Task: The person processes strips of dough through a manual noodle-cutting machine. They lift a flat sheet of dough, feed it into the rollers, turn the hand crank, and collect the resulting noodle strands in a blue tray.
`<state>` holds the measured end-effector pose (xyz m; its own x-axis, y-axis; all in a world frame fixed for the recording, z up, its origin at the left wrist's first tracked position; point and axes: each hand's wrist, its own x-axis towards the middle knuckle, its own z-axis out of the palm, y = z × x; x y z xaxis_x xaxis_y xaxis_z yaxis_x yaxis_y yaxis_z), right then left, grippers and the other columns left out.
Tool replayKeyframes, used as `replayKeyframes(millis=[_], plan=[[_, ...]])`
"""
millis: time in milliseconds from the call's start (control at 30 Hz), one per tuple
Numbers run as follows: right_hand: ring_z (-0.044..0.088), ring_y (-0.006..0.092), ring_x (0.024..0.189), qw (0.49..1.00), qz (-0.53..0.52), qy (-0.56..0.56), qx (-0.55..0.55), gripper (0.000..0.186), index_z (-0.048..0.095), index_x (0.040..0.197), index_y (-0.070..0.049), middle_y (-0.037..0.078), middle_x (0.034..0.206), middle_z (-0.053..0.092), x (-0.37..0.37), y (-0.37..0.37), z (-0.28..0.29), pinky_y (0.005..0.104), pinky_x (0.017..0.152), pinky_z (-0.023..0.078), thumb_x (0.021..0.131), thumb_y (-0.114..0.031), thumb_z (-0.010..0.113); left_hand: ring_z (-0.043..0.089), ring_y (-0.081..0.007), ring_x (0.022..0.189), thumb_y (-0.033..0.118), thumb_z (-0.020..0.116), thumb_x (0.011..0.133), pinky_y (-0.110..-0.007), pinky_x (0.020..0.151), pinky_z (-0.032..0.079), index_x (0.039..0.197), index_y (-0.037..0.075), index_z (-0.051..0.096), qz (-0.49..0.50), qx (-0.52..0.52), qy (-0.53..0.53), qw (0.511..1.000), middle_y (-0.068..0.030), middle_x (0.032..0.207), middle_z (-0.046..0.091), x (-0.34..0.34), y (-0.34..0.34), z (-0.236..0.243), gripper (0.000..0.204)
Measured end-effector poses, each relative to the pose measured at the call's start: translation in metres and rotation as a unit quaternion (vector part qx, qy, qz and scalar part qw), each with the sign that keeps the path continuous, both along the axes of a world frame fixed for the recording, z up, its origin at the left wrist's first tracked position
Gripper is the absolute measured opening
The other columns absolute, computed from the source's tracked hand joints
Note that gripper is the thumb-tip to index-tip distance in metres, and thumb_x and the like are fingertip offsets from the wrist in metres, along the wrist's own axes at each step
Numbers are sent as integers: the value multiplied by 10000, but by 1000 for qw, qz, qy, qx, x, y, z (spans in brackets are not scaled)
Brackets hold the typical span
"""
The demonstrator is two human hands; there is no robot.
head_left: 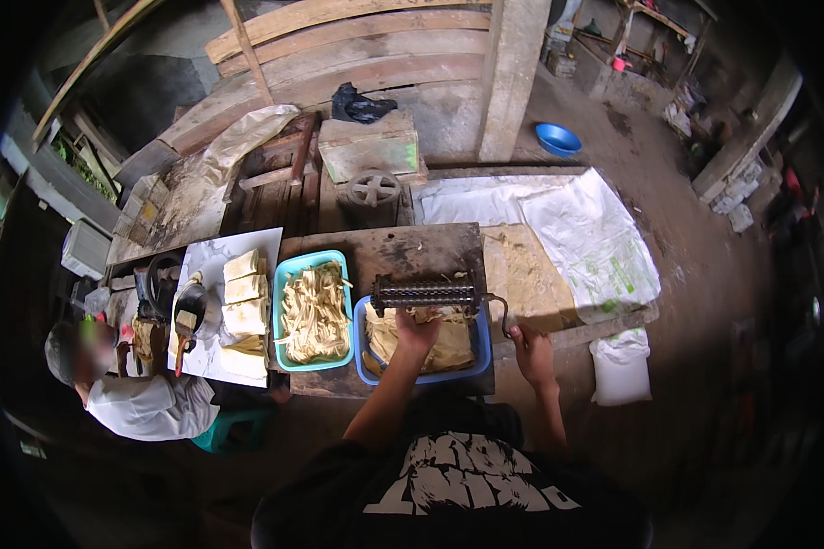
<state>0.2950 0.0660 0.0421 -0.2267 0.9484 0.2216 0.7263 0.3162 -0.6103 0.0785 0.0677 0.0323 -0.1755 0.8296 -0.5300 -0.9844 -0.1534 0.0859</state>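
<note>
My right hand (532, 355) is closed around the end of a bent metal crank handle (503, 316). The crank joins the right end of a dark hand-cranked noodle cutter (426, 294) with ridged rollers. Just below those rollers is my left hand (417, 331), its thumb and fingers apart and their tips partly hidden by the machine. Under that hand sits a blue basin (482, 359) with flat pale dough sheets (449, 349) in it. To its left, a turquoise tray (281, 316) holds a heap of cut pale dough strips (315, 311).
Folded dough sheets (244, 317) lie on a white board (212, 265) at left. Near it sits a person (151, 407) in a white shirt, beside a dark pan (190, 300). White plastic sheeting (604, 242) covers a low bed at right. A white sack (621, 368) stands by it.
</note>
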Motion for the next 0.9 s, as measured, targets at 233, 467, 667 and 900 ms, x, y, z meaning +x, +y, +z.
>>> replayKeyframes(millis=[233, 467, 667, 900], plan=[[505, 223, 673, 979, -96, -79, 164, 136, 613, 745, -95, 76, 648, 567, -10, 31, 114, 351, 704, 318, 781, -226, 605, 436, -128, 606, 296, 444, 854, -257, 533, 345, 811, 125, 511, 1, 3, 145, 989, 1, 659, 472, 6, -12, -13, 189], [484, 202, 880, 957, -48, -1, 288, 136, 602, 905, -102, 46, 911, 546, -98, 54, 140, 406, 869, 228, 810, -188, 555, 447, -84, 584, 299, 469, 879, -221, 505, 339, 797, 87, 494, -73, -97, 351, 928, 6, 671, 478, -42, -64, 7, 229], [509, 235, 781, 961, 221, 101, 133, 94, 588, 857, -70, 65, 827, 579, -218, -35, 90, 354, 741, 351, 769, -69, 557, 334, -39, 602, 212, 406, 926, -199, 519, 290, 825, 67, 457, -21, -107, 552, 827, 47, 672, 396, -147, -126, -4, 184], [522, 235, 771, 945, 312, 95, 30, 152, 580, 909, -64, 57, 774, 554, -354, -112, 28, 349, 735, 367, 757, -62, 576, 356, -110, 603, 188, 435, 909, -261, 528, 319, 825, 2, 447, -67, -179, 664, 723, -36, 663, 400, -298, -169, -15, 204]])
